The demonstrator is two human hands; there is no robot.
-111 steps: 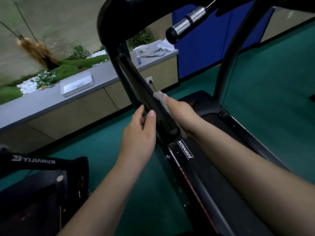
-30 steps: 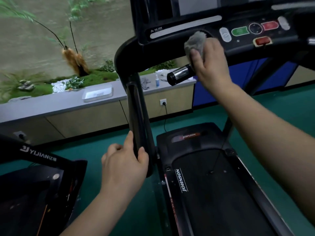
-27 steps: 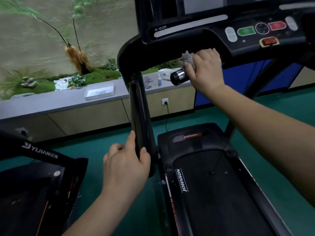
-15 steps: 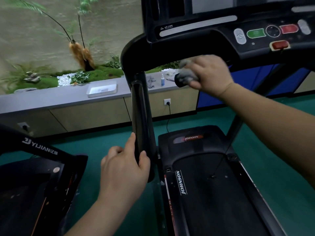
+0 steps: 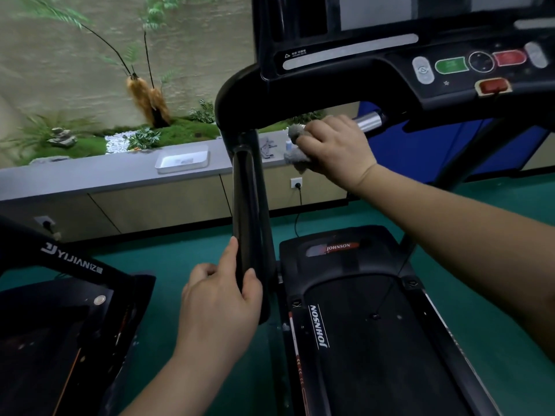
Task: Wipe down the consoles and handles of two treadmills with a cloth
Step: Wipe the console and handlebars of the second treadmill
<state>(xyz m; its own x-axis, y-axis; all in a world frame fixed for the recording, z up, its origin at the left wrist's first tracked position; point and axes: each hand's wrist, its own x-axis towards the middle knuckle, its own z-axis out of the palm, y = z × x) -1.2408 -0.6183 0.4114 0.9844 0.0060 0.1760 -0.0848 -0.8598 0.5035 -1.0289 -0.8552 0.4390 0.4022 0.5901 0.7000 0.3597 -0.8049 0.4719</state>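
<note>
The grey cloth [image 5: 300, 162] is bunched round the free end of the silver grip [image 5: 368, 121], just under the console [image 5: 450, 67], far and right of centre. The right hand [image 5: 336, 148] curls over it, fingers wrapped so the cloth sleeves the bar; held this way, one stroke should clean it all round. The left hand [image 5: 222, 298] clasps the black upright [image 5: 249, 211] lower and nearer, thumb on one side and fingers on the other, probably to brace the reach. The second treadmill [image 5: 69, 310] stands near left; whether it has been wiped cannot be told. Beyond, a counter [image 5: 90, 172] carries a white tray [image 5: 182, 159].
</note>
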